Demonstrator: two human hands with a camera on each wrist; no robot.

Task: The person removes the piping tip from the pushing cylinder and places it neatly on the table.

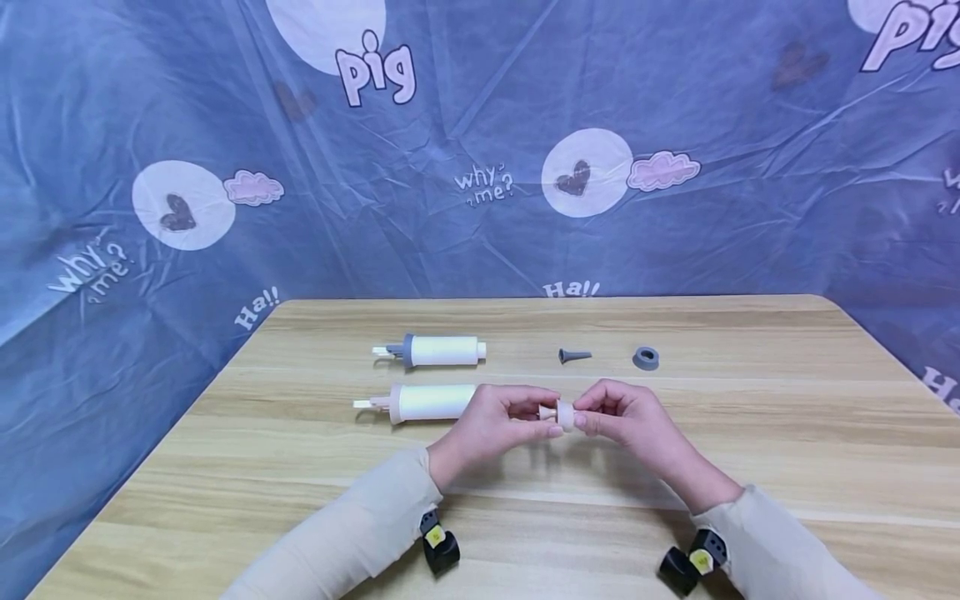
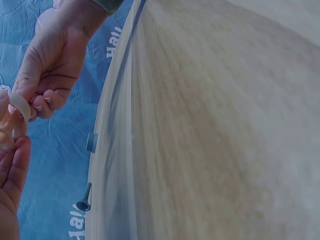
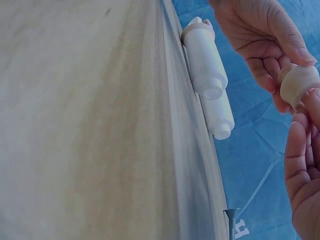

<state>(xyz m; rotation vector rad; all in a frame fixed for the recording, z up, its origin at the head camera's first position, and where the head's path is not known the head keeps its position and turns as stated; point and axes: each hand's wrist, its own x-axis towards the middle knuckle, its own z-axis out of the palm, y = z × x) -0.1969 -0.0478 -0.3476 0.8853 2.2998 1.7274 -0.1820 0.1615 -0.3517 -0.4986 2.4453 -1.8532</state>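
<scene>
In the head view, both hands meet over the table around a pale pink ring-shaped cap. A small pale pink flared nozzle piece sticks out of its left side. My left hand holds the cap's left rim between thumb and fingertips, around the nozzle. From the other side, my right hand pinches the cap with thumb and forefinger. The right wrist view shows the rounded cap with the left thumb on it. How deep the nozzle sits in the cap is hidden by fingers.
Beside the left hand lies a white cylinder with a pale pink collar. Behind it is another with a grey-blue collar. A grey flared nozzle and a grey ring cap lie farther back on the wooden table.
</scene>
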